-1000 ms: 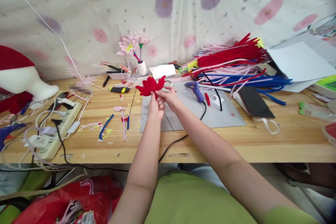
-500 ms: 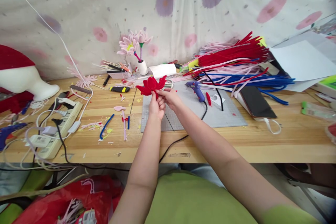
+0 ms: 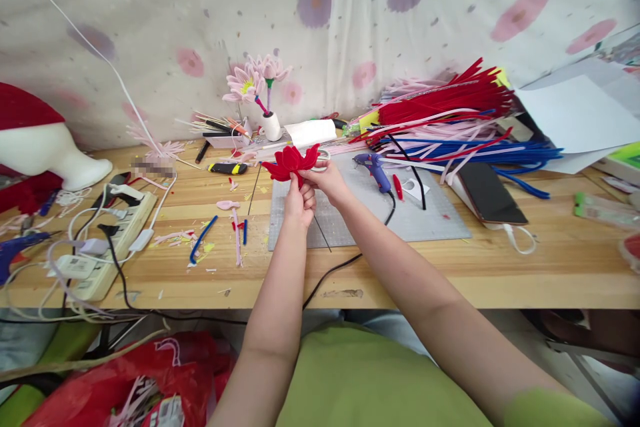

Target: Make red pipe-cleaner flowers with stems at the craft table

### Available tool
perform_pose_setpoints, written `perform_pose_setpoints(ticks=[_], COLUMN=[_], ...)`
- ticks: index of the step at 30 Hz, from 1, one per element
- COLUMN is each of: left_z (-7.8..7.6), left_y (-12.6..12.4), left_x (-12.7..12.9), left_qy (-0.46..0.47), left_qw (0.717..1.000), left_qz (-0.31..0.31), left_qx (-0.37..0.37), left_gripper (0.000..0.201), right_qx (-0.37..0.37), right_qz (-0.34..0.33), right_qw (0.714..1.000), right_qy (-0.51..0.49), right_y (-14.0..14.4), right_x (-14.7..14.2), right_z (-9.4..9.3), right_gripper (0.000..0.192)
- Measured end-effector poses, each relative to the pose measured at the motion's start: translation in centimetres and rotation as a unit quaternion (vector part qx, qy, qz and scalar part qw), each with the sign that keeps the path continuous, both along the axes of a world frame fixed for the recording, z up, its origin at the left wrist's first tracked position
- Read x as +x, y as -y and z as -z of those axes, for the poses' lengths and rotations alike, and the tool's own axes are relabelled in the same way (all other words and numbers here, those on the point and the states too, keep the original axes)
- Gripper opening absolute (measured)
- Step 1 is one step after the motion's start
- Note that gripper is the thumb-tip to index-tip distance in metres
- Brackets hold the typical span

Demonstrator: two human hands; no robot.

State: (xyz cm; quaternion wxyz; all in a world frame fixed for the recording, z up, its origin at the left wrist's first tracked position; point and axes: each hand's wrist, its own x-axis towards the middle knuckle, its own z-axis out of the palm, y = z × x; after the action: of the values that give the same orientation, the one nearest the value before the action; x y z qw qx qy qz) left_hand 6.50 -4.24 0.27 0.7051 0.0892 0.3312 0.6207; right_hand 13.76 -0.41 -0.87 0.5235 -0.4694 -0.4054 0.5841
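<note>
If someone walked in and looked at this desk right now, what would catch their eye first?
Probably the red flower, held up over the grey mat at the desk's middle by the left hand and right hand. Next, the big heap of red, pink and blue pipe cleaners at the back right, and the pink flowers standing before the flowered curtain.

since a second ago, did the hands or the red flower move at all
Barely. Both hands lifted the red pipe-cleaner flower slightly up and away from the person; the right hand shifted up beside the petals, while the left hand keeps pinching it from below. Nothing was let go. The blue glue gun, grey cutting mat and power strip stayed put.
</note>
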Motion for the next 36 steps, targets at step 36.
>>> perform_pose_setpoints(ticks=[36], left_z=[1.2], left_y=[-0.2], left_x=[-2.4], left_qy=[-0.222], left_qw=[0.974], left_qz=[0.001], left_qx=[0.037], left_gripper=[0.037], right_qx=[0.036], right_qz=[-0.051], right_qw=[0.989], right_qy=[-0.131], right_y=[-0.3], right_x=[-0.3], right_z=[0.4], right_gripper=[0.048])
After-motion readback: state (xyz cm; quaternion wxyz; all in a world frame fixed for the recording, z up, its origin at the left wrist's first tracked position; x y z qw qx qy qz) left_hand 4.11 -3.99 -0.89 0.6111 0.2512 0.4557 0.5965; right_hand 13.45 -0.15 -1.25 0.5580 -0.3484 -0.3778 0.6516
